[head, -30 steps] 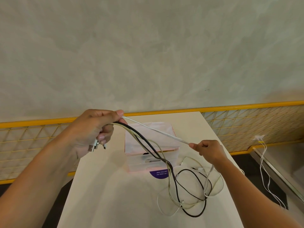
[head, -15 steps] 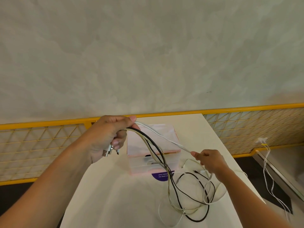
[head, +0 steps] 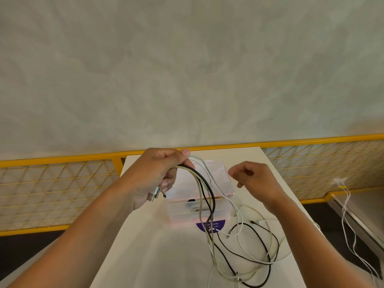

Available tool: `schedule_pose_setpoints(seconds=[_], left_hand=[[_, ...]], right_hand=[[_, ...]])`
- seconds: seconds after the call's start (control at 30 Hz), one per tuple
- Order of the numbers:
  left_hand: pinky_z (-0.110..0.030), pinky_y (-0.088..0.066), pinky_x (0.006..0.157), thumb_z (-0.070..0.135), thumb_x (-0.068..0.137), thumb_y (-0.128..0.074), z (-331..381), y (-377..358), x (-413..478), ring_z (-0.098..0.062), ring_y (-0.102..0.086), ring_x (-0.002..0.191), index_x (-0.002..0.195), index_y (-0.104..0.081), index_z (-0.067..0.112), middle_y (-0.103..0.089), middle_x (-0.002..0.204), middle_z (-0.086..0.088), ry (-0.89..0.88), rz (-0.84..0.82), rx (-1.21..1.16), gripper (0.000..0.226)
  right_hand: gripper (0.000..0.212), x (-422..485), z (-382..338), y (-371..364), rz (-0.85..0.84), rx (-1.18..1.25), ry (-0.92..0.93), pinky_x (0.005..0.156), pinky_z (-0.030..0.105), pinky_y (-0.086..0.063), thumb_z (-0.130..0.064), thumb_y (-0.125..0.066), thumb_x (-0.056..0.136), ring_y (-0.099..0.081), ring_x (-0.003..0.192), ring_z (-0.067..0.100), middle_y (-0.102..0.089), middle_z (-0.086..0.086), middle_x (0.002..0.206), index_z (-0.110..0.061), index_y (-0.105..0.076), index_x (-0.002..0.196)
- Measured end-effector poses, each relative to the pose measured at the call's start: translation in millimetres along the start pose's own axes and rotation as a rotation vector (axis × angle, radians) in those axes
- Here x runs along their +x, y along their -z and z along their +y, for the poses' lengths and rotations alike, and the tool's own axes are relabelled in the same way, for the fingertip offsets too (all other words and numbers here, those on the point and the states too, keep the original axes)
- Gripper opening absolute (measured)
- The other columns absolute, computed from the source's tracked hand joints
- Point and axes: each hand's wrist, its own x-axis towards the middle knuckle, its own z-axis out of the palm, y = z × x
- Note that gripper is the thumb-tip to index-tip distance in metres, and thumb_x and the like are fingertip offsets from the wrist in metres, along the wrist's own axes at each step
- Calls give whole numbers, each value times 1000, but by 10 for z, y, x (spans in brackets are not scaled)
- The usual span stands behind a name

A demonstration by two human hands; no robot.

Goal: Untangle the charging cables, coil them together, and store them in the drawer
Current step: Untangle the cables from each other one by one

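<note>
Item: charging cables, several, in black, grey and white. Plug ends are bunched in my left hand, which grips them above the surface. The rest trails down into crossed loops in front of the small drawer box. Right hand: loosely curled, holding nothing, near the white strand. Handling note: I would take one strand just below the fist, slide along it to its free end, and lift crossings apart rather than tug.

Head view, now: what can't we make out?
Head view only.
- Cable tangle: strands cut by bottom edge; top covered by left hand's curled fingers.
- Purple label text: blurred, partly under drawer box and cables.
- Drawer box contents: blurred behind translucent front.
</note>
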Motion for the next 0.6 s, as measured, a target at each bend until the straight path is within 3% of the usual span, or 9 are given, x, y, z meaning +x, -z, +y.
schedule_pose_setpoints(seconds=[0.07,0.23,0.3,0.43,0.53,0.6], left_hand=[[-23,-30,45,33,96,-59,-2,-23,-2,-16,-27,39,74,-75,11,-30,42,-1,-18,-2,17,36],[-32,-29,52,38,97,-57,-17,-50,-9,-16,-28,40,74,-75,15,-31,43,0,-49,13,82,37],[-34,-27,52,41,97,-57,-20,-47,-19,-17,-29,42,75,-75,17,-32,45,0,-51,20,129,37],[-22,-29,44,40,98,-55,-27,-26,-46,-15,-29,41,77,-74,14,-32,45,-2,-66,25,174,39],[-25,-32,49,40,98,-54,-39,-8,-51,-16,-29,42,84,-68,1,-32,45,1,-77,1,219,44],[-26,-34,52,41,98,-54,-35,-8,-53,-15,-30,43,76,-64,5,-32,45,2,-80,-21,238,43]], right_hand=[[13,-95,-307,-18,-144,149,76,65,27,-48,-19,-71,91,-61,64,15,-75,1,84,-13,-77,82],[9,-287,-778,-111,-446,205,158,67,27,-49,-17,-74,88,-60,66,15,-72,5,74,-9,-78,88],[4,-307,-829,-168,-464,207,162,67,26,-50,-13,-77,86,-61,66,11,-71,1,72,-11,-79,87],[4,-299,-839,-229,-417,223,178,74,34,-55,-8,-81,81,-66,69,18,-74,7,73,-8,-79,85],[2,-290,-839,-224,-384,240,198,71,33,-55,-6,-79,82,-64,64,19,-72,6,69,-7,-78,83],[4,-284,-845,-219,-365,271,206,66,29,-53,-5,-76,85,-60,61,19,-69,5,66,-7,-76,82]])
